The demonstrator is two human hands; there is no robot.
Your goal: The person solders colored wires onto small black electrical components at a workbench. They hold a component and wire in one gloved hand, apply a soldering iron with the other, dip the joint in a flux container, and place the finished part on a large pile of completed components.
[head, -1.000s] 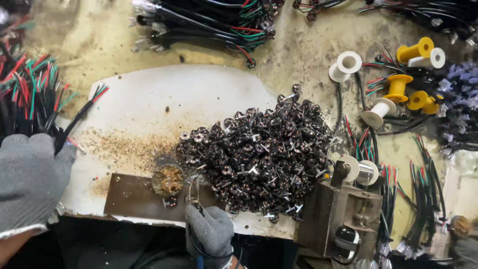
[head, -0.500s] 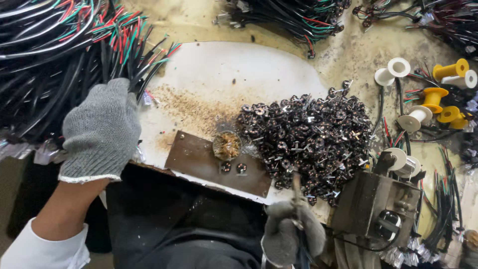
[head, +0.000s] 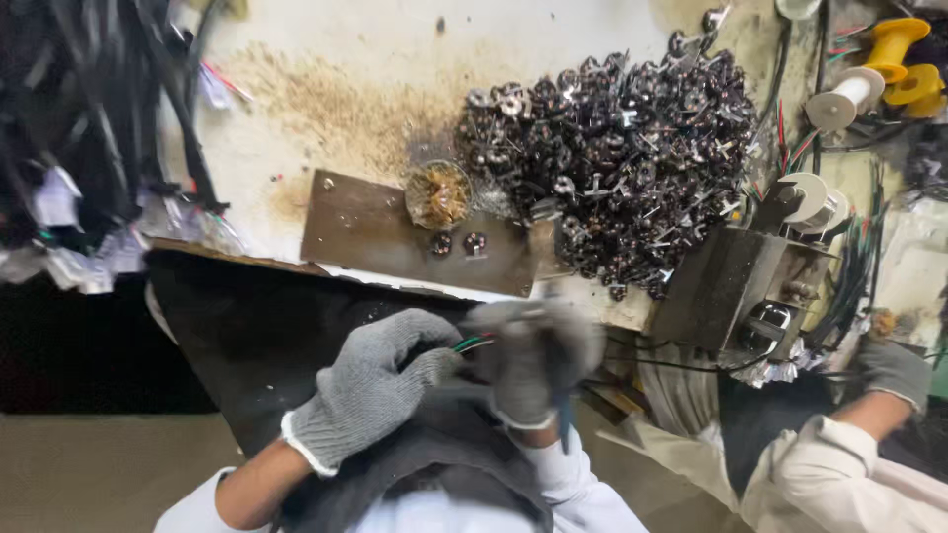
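Grey-gloved, my left hand (head: 370, 390) pinches coloured wires (head: 472, 344) at lap level; my right hand (head: 533, 355), blurred, seems closed on a blue-handled tool (head: 564, 419). I judge I'm working the wire ends; next needs a steadier hold.

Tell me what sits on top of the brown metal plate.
On the brown metal plate: a small round dish of brownish bits and two small metal parts. The parts heap hides its right end.

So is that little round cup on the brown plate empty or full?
Full. The small round cup on the brown metal plate holds a golden-brown clump up to its rim, beside the heap of dark metal parts.
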